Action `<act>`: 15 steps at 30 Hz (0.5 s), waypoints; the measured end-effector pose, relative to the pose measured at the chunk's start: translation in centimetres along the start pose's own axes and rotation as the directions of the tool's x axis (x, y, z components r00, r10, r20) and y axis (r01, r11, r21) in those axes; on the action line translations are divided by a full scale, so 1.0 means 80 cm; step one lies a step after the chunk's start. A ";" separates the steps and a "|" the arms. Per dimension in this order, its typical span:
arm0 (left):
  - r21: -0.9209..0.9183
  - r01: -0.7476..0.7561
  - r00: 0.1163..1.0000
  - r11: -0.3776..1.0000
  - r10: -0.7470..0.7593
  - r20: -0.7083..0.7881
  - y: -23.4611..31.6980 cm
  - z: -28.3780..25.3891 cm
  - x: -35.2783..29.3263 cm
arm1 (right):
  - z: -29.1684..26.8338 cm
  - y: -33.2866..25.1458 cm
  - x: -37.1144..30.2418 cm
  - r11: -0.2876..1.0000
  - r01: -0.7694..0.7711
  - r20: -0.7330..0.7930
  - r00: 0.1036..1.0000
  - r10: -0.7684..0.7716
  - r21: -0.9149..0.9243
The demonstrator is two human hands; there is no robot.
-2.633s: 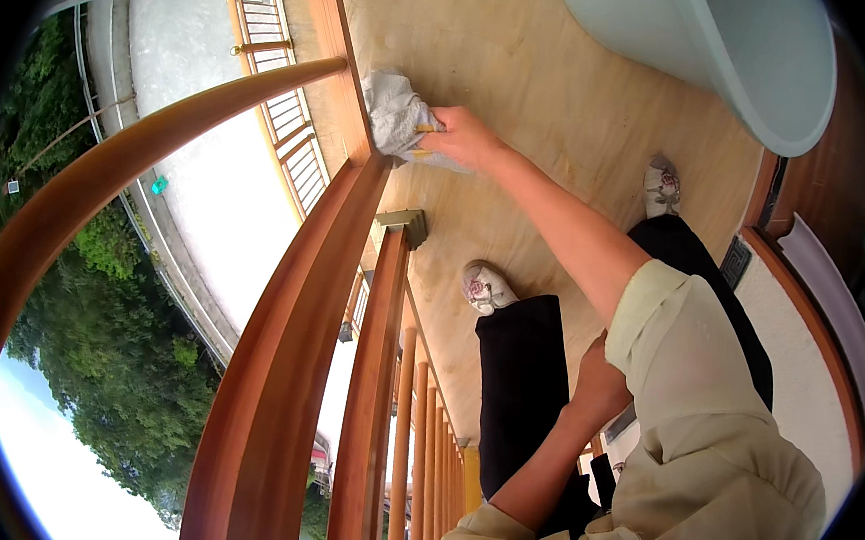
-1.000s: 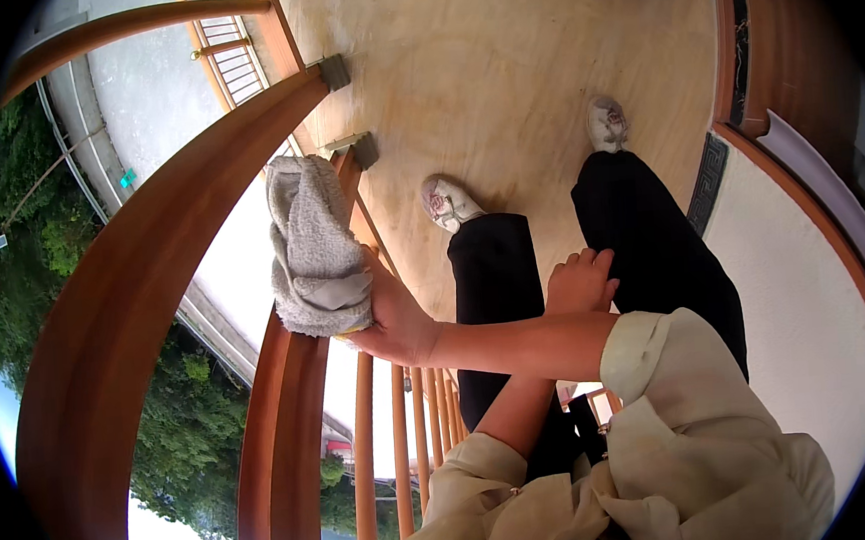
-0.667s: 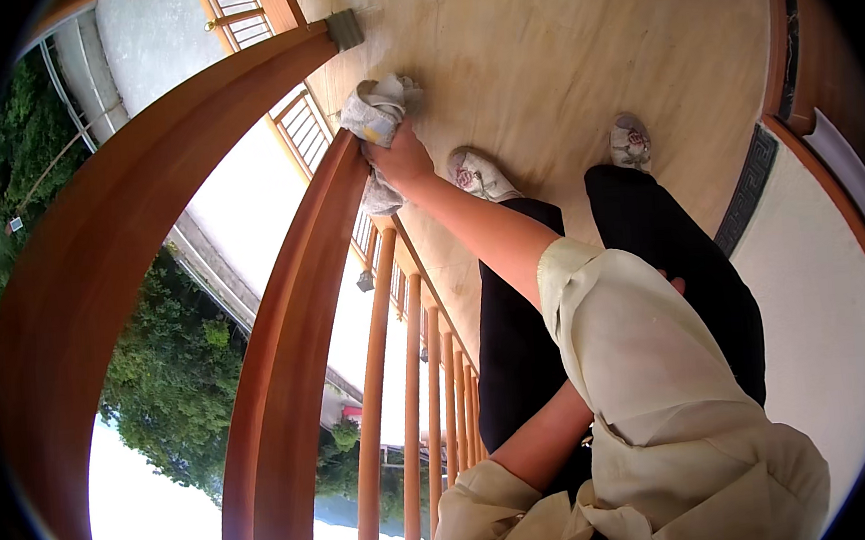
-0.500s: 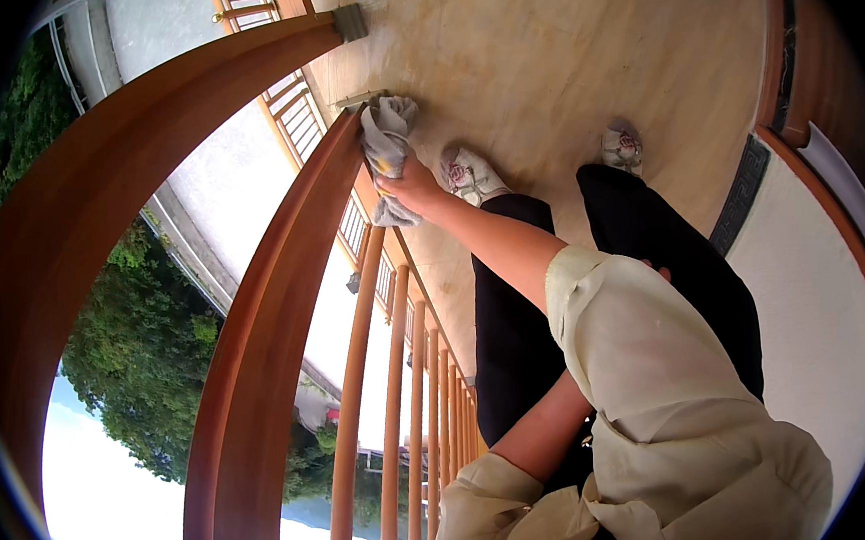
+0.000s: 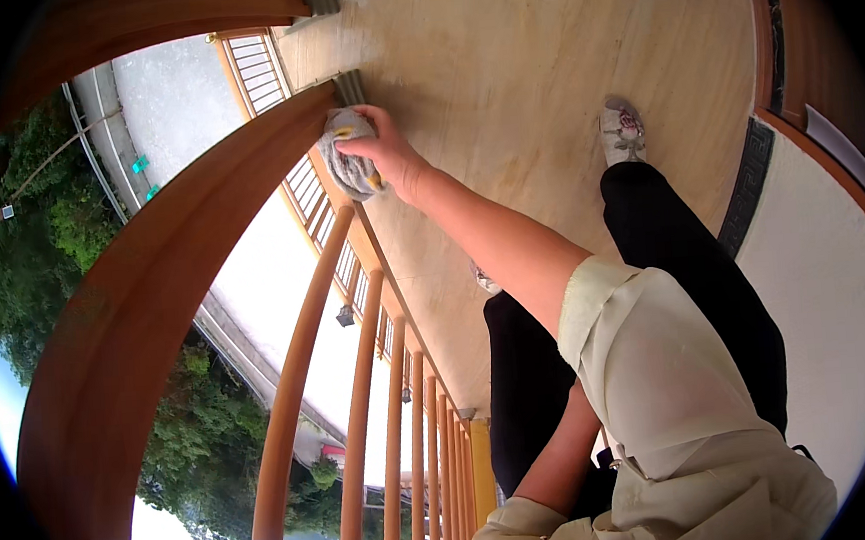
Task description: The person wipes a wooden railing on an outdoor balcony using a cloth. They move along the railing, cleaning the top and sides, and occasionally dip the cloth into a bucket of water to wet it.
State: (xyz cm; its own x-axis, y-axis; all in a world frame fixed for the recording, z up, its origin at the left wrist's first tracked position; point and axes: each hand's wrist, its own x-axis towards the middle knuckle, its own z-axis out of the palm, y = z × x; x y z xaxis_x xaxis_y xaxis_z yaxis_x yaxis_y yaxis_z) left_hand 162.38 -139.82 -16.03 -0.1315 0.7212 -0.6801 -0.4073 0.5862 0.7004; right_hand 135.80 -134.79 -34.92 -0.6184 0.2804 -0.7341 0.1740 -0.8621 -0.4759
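My right hand (image 5: 391,155) reaches to the upper left and is closed around a bunched grey cloth (image 5: 351,175) with yellow patches. The cloth rests against the lower end of a thick reddish-brown post (image 5: 145,320), beside its grey foot (image 5: 350,90). My thumb lies across the cloth. My left forearm (image 5: 556,462) passes beneath the beige right sleeve (image 5: 649,355), which hides the left hand near my dark trouser leg (image 5: 529,364).
A row of round wooden balusters (image 5: 302,339) runs along my left. Another brown post (image 5: 165,28) stands farther off. Tan floor (image 5: 499,75) lies ahead. A white wall (image 5: 805,284) with a dark patterned border (image 5: 747,183) is at right. Trees (image 5: 194,447) show outside.
The view has shifted. My right hand still grips the cloth, which is now bunched more compactly at the post's lower end. My left shoe has drawn back, mostly behind my right arm.
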 end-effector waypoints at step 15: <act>-0.238 -0.088 0.996 0.967 0.085 -0.021 -0.025 0.027 -0.037 | -0.024 0.074 -0.172 0.761 -0.112 0.099 0.969 0.226 -0.639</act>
State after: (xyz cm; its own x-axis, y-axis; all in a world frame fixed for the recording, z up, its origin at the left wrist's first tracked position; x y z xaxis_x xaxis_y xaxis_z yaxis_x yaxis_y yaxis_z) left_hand 165.52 -142.34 -14.95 -0.1846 0.7606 -0.6224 -0.5979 0.4157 0.6854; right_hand 146.80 -142.95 -28.51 -0.6360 0.0354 -0.7708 0.6913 -0.4178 -0.5896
